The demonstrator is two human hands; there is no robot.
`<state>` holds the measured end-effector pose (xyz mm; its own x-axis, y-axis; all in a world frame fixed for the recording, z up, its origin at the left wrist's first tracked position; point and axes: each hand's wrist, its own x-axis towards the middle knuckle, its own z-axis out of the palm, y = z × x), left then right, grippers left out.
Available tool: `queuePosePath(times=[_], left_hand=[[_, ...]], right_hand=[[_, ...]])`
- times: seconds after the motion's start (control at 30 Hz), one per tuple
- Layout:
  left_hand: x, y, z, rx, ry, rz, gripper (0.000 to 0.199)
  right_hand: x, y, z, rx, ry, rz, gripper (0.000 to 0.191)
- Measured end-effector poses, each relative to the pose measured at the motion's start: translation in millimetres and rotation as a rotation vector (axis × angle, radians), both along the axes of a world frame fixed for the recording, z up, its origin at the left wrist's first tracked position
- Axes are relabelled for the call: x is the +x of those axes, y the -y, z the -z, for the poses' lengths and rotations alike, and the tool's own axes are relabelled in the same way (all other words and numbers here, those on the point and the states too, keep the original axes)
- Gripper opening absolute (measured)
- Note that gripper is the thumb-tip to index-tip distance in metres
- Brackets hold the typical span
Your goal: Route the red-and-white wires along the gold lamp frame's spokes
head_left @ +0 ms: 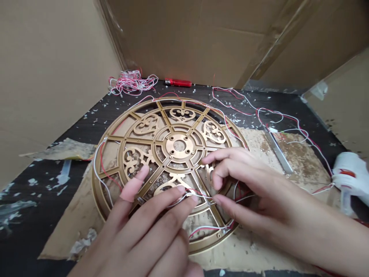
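L hand (pixel 155 231) was over the near side of the gold openwork wheel frame (pixel 170 146), two fingertips at the red/white wires (pixel 206 196); couldn't tell if they were clamped on them, as the thumb's grip was hidden. Its outermost finger stood apart, w/ a pinkish cover on the tip. R hand (pixel 259 192) was over the frame's near-R part, thumb tip at the same wires, forefinger raised well apart from thumb, another finger curled close above it; couldn't tell whether the wires were pinched there either. Wires ran btwn the hands, above the frame. Frame lay flat, mid-view, on a cardboard sheet (pixel 69 215) atop the dark table (pixel 23 246), more red/white wire along its rim. In the bkgd, L: a tangled wire bundle (pixel 132 82); a red cylindrical item (pixel 178 82) was R of it, nr the cardboard wall (pixel 184 38). A metal strip (pixel 279 152) lay R of the frame, w/ loose wire loops (pixel 259 109) nr its far end. Far R: white container (pixel 350 173), partly cut off.
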<state>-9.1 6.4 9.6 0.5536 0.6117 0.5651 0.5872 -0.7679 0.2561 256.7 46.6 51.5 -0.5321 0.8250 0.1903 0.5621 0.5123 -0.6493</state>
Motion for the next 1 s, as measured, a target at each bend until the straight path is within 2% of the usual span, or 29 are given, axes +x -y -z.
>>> queuePosePath(times=[0.1, 0.2, 0.27, 0.37, 0.5, 0.7, 0.8, 1.0], left_hand=[[-2.5, -0.2, -1.9, -0.001, 0.012, -0.019, 0.025], [-5.0, -6.8, -11.5, -0.025, 0.009, -0.076, 0.022], [-4.0, -14.8, -20.5, 0.004, -0.065, -0.069, 0.032], [4.4, -26.4, -33.0, 0.118, -0.343, -0.031, 0.036], [21.2, -32.9, -42.6, 0.175, -0.376, -0.099, 0.031], [27.5, -33.7, -42.4, 0.206, -0.411, -0.125, 0.03], [28.1, -33.5, -40.9, 0.226, -0.44, -0.147, 0.03], [32.4, -37.2, -37.2, 0.183, -0.372, -0.189, 0.019]], right_hand=[[1.3, -1.8, -4.7, 0.0, 0.043, -0.026, 0.016], [3.4, -2.3, -5.5, 0.026, 0.045, -0.033, 0.017], [4.6, -3.3, -3.8, 0.04, 0.038, -0.04, 0.017], [5.8, -5.6, 0.2, 0.046, 0.029, -0.052, 0.017], [5.4, -6.1, 5.9, 0.047, 0.008, -0.077, 0.018], [2.3, -3.2, 14.6, 0.065, -0.087, -0.021, 0.017], [4.9, -6.0, 13.6, 0.043, -0.045, -0.058, 0.017], [8.3, -10.0, 10.3, 0.061, -0.014, -0.088, 0.017]])
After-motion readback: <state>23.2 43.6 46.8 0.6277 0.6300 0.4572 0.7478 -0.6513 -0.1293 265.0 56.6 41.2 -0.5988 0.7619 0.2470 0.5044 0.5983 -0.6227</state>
